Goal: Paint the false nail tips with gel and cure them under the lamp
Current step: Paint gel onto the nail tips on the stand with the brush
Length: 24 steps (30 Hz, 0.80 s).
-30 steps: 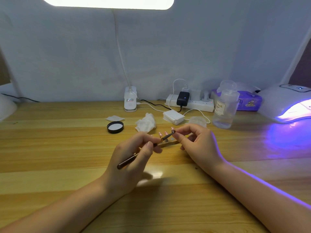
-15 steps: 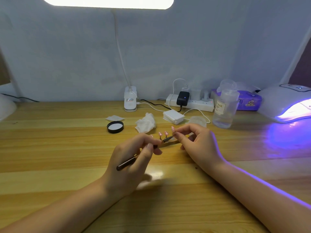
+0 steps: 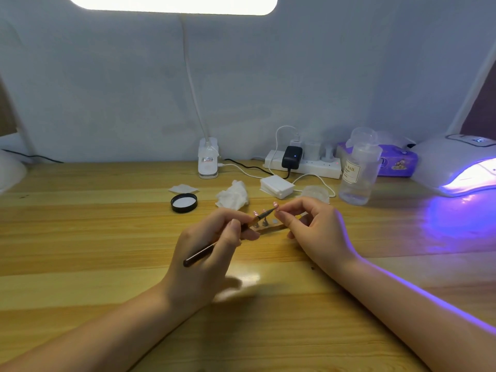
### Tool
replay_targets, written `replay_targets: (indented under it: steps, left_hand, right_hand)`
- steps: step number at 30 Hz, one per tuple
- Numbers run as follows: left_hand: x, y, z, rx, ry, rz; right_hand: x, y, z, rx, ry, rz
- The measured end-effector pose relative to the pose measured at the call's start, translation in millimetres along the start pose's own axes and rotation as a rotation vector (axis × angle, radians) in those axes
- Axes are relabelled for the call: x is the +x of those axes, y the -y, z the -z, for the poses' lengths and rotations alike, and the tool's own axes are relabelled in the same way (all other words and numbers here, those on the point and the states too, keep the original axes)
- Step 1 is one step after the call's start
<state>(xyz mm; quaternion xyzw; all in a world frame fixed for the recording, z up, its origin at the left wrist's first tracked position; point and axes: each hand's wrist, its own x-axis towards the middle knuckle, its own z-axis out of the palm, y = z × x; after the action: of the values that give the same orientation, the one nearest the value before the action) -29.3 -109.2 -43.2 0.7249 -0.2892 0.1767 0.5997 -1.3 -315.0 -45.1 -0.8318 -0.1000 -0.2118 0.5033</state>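
Lifted slightly, the right hand (image 3: 316, 229) pinches a nail tip (image 3: 275, 205); the left hand (image 3: 206, 253) grips the brush (image 3: 228, 237).

Lid (image 3: 184, 202) left of tissue (image 3: 232, 194); bottle (image 3: 357, 175) right, before power strip (image 3: 316, 167).

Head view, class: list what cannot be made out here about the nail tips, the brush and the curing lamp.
- Nail tip pinched by the right hand: too small to judge its gel coat.
- Brush in the left hand: its middle is hidden by the fingers.
- Holder strip: partly hidden behind both hands.
- Curing lamp: cut off by the right edge; glare hides the inside.
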Motion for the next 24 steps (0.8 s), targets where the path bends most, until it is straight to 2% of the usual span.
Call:
replay_targets:
  steps: [6,13,19,24]
  left_hand:
    - [-0.1,-1.4,-0.6,-0.049,0.019,0.069]
    - [1.9,-2.3,-0.3,0.017,-0.023,-0.023]
    - [1.2,-1.6,-1.0,0.026,0.043,0.007]
    - [-0.1,-1.1,1.3,0.027,0.016,-0.026]
  right_hand:
    - [-0.3,-0.5,-0.9,0.014,0.001,-0.006]
    - [-0.5,1.0,-1.1,0.005,-0.002,-0.010]
    - [-1.1,1.4,-0.8,-0.063,-0.014,0.034]
    - [-1.5,1.4,-0.7,-0.085,-0.017,0.038]
